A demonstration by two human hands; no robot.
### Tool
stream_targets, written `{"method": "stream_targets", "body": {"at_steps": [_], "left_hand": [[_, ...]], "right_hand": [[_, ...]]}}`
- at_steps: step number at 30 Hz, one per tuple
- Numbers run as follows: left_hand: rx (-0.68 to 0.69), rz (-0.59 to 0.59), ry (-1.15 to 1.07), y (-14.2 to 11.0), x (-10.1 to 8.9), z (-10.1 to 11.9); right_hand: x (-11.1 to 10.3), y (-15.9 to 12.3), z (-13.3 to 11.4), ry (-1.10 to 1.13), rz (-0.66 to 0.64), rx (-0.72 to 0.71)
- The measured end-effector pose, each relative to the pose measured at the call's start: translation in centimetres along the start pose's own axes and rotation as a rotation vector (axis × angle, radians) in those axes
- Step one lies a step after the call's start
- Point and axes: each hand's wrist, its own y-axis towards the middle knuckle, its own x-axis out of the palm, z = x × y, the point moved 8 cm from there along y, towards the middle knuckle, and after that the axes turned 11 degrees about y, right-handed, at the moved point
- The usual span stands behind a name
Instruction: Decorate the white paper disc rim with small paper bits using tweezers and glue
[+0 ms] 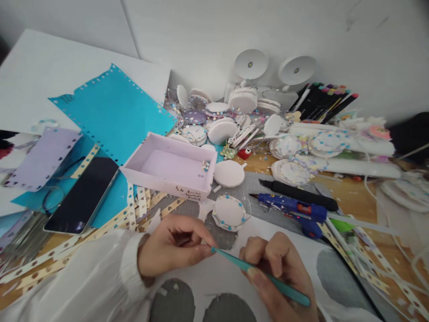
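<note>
My right hand (279, 268) is closed round a pair of teal tweezers (278, 284), whose tip points left. At that tip, the thumb and forefinger of my left hand (177, 243) pinch a tiny blue paper piece (213, 249). Tweezer tip and piece meet; I cannot tell which of the two bears it. Just beyond my fingers lies a white disc (229, 212) ringed with wire and small blue pieces. Beneath both hands is a white sheet (204, 268) with round cut-outs that show grey below.
Behind stands a lilac tray (167, 190) with a few bits in its corner. A blue glue gun (291, 208) and a black-handled cutter (298, 194) lie right. Left are a phone (83, 194) and punched blue paper (114, 114). Several white discs (223, 129) crowd the back.
</note>
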Motion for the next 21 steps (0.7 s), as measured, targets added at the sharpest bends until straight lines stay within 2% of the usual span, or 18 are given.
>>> {"method": "stream_targets", "body": {"at_steps": [5, 8, 12, 15, 17, 19, 21], "left_hand": [[-0.05, 0.053, 0.028, -0.2, -0.5, -0.4], [-0.043, 0.11, 0.042, -0.1, -1.5, 0.0], [-0.014, 0.291, 0.117, -1.0, -4.1, 1.9], [-0.016, 0.446, 0.269, -3.4, -6.4, 3.9], [-0.042, 0.399, 0.416, -5.2, -6.7, 4.9], [-0.042, 0.413, 0.59, -7.0, -7.2, 5.8], [-0.017, 0.379, 0.784, -8.1, -7.1, 6.2]], "right_hand": [[-0.7, 0.4, -0.6, -0.018, 0.037, -0.086], [-1.5, 0.8, -0.9, -0.03, 0.069, -0.142], [-2.2, 1.1, -1.4, -0.055, 0.097, -0.198], [-2.2, 1.1, -1.8, -0.098, 0.113, -0.228], [-1.9, 0.9, -2.0, -0.149, 0.096, -0.259], [-1.6, 0.8, -2.4, -0.23, 0.07, -0.31], [-1.2, 0.8, -2.8, -0.303, 0.047, -0.371]]}}
